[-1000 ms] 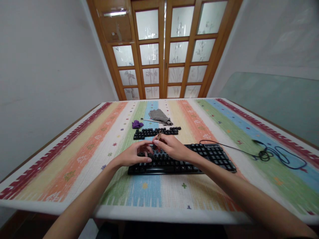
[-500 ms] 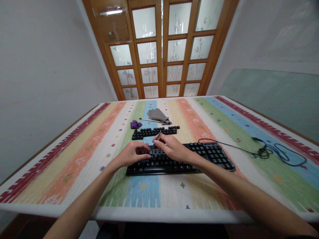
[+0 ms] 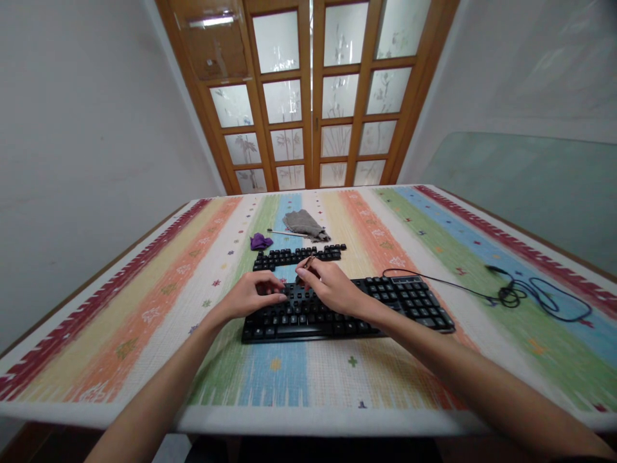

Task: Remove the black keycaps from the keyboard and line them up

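Note:
A black keyboard [image 3: 308, 330] lies in front of me with several keycaps off its upper left part, where the bare key sockets show. My right hand [image 3: 330, 283] is closed in a pinch around a thin brownish tool [image 3: 308, 261], held over those sockets; its kind is not clear, and my fingers hide most of it. Over the keyboard's upper left edge, my left hand [image 3: 253, 294] is open, thumb and fingers apart with nothing seen between them. Loose black keycaps [image 3: 284, 258] lie in rows just behind the keyboard.
A purple cloth [image 3: 261, 242], a grey cloth [image 3: 306, 225] and a thin light stick [image 3: 286, 233] with a dark end lie farther back. On the right, the keyboard's cable [image 3: 511, 296] is coiled on the striped tablecloth [image 3: 159, 315]. Wooden glass-paned doors [image 3: 311, 96] stand beyond the table.
My left hand has drawn slightly left and its thumb and fingers sit a little off the sockets. My right hand keeps its pinch on the tool at nearly the same spot.

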The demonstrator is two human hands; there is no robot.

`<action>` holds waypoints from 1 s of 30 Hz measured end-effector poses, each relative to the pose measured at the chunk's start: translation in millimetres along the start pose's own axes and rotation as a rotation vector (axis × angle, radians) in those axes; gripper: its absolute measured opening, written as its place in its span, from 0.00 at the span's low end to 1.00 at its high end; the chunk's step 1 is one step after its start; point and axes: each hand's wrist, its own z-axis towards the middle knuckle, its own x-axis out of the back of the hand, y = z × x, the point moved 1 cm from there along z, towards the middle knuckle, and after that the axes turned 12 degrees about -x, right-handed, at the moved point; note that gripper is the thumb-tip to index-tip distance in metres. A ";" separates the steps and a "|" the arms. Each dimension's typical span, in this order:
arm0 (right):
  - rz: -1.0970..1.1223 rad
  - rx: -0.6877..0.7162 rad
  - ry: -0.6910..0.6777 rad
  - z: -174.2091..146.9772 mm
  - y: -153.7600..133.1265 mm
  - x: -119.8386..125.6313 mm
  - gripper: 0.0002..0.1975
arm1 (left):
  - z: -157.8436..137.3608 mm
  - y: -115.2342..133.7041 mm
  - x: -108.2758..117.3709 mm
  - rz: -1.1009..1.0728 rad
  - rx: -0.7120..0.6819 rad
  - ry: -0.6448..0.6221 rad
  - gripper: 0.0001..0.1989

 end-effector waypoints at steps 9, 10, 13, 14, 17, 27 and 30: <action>-0.034 -0.031 0.019 -1.2 7.8 0.0 0.11 | 11.0 -23.8 6.3 0.279 -0.053 0.090 0.15; -0.036 -0.024 0.017 -1.6 7.4 0.1 0.11 | 14.0 -26.0 6.1 0.334 -0.060 0.077 0.14; -0.031 -0.012 0.006 -2.7 3.5 0.2 0.11 | 24.0 -33.0 4.3 0.478 -0.066 -0.005 0.10; -0.026 -0.011 0.002 -3.1 1.8 0.2 0.11 | 27.1 -35.5 3.5 0.522 -0.063 -0.037 0.08; -0.012 -0.006 -0.015 -5.1 -2.9 0.6 0.11 | 34.8 -42.5 1.7 0.625 -0.046 -0.109 0.05; -0.017 0.014 -0.046 -12.0 -9.9 6.1 0.11 | 40.5 -45.6 4.9 0.671 -0.073 -0.144 0.08; -0.019 0.010 -0.053 -12.0 -10.6 6.2 0.11 | 40.5 -44.7 5.0 0.650 -0.087 -0.128 0.09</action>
